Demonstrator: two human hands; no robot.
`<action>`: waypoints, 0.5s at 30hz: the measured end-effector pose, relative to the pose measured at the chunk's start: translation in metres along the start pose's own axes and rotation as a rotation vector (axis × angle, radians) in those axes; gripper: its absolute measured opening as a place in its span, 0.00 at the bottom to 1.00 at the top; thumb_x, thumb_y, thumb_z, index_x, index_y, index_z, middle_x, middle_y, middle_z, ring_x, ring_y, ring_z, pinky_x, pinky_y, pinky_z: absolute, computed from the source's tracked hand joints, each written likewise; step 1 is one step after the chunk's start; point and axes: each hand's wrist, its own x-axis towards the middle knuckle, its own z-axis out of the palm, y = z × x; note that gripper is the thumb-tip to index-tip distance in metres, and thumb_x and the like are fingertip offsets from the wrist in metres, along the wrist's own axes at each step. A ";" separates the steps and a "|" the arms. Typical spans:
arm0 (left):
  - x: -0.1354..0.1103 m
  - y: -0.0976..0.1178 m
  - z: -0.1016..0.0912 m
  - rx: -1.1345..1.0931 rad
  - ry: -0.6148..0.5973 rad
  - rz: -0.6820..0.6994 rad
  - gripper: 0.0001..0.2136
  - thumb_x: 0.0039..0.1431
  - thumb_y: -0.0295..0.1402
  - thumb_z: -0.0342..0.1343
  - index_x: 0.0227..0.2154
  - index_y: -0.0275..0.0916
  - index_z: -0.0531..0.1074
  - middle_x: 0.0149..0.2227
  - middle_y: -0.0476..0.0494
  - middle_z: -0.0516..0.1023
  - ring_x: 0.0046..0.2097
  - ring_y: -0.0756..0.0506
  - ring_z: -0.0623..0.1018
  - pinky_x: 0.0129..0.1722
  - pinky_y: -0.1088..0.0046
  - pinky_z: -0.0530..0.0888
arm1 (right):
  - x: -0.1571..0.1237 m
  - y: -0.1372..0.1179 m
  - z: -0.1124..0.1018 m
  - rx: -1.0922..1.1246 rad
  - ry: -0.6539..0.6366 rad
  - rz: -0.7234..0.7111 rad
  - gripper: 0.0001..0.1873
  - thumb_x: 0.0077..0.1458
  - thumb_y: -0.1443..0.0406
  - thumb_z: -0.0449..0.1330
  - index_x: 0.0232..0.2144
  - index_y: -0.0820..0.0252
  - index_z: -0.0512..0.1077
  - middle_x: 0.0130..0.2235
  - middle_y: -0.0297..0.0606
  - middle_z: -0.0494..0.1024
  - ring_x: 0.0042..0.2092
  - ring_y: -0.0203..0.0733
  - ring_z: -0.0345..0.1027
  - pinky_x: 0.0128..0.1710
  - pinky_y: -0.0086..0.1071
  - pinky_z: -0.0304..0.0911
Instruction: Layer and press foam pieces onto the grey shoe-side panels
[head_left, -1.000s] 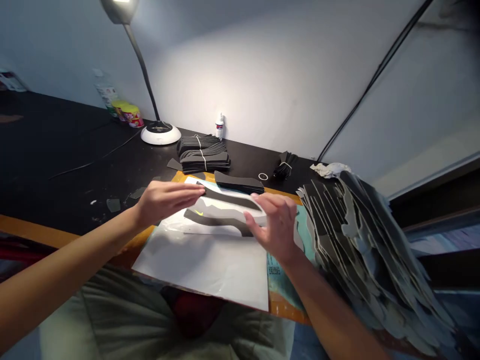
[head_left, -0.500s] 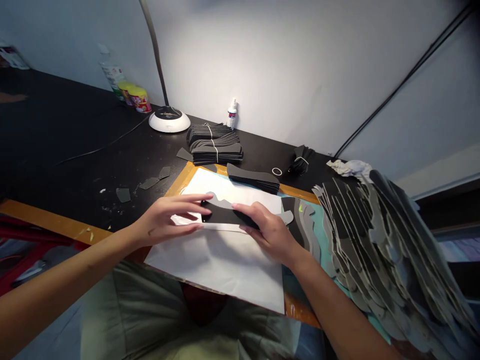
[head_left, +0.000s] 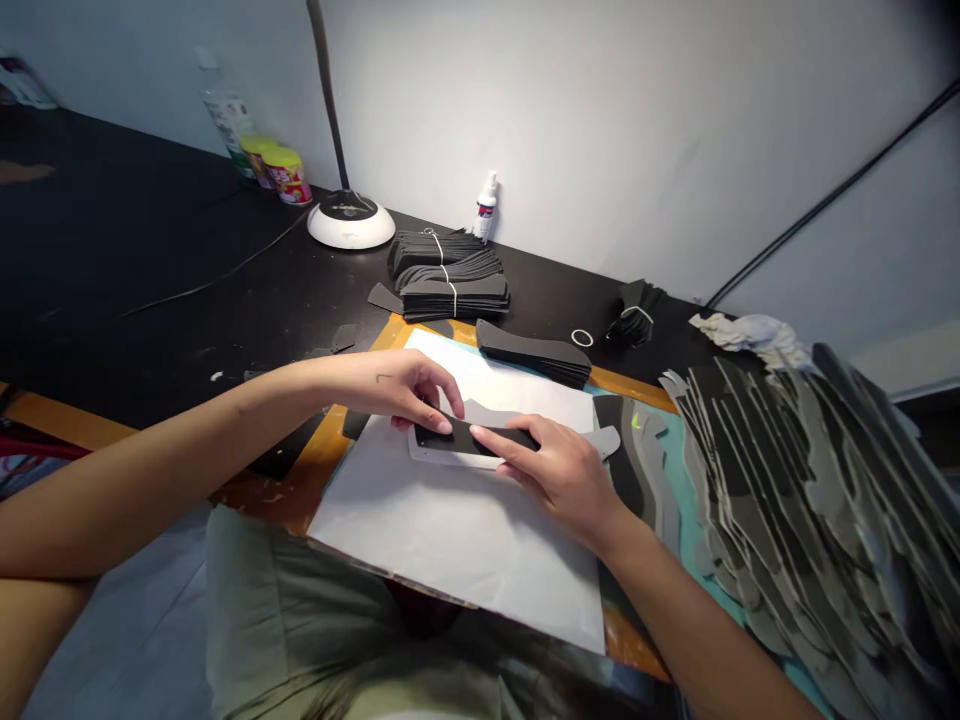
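Note:
A black, wavy-edged flat piece (head_left: 484,437) lies over a pale piece (head_left: 450,458) with small holes, whose white edge shows along the near side. A rounded grey tab (head_left: 606,440) sticks out past the right end. My left hand (head_left: 427,388) holds the left end of the black piece, thumb on top and fingers curled at its far edge. My right hand (head_left: 562,468) grips its right part, one finger stretched along the top and the others at the near edge. Under both hands is a white sheet (head_left: 457,550).
Behind the sheet sit a stack of black pieces (head_left: 534,352) and banded bundles (head_left: 454,285). A lamp base (head_left: 351,222) and a white bottle (head_left: 485,208) stand farther back. Many grey cut strips (head_left: 757,480) crowd the right side, near a crumpled cloth (head_left: 754,338).
My left hand has gone from spread fingers beside the left end to a curled grip on it, its forearm now higher. My right hand stays on the piece. The view has shifted slightly.

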 end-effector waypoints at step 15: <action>-0.004 -0.023 0.009 0.078 0.126 0.022 0.16 0.57 0.46 0.66 0.34 0.36 0.78 0.29 0.49 0.77 0.30 0.50 0.71 0.28 0.77 0.63 | -0.001 -0.004 0.001 -0.036 -0.093 0.083 0.26 0.73 0.51 0.46 0.59 0.51 0.76 0.36 0.38 0.72 0.31 0.36 0.67 0.31 0.28 0.61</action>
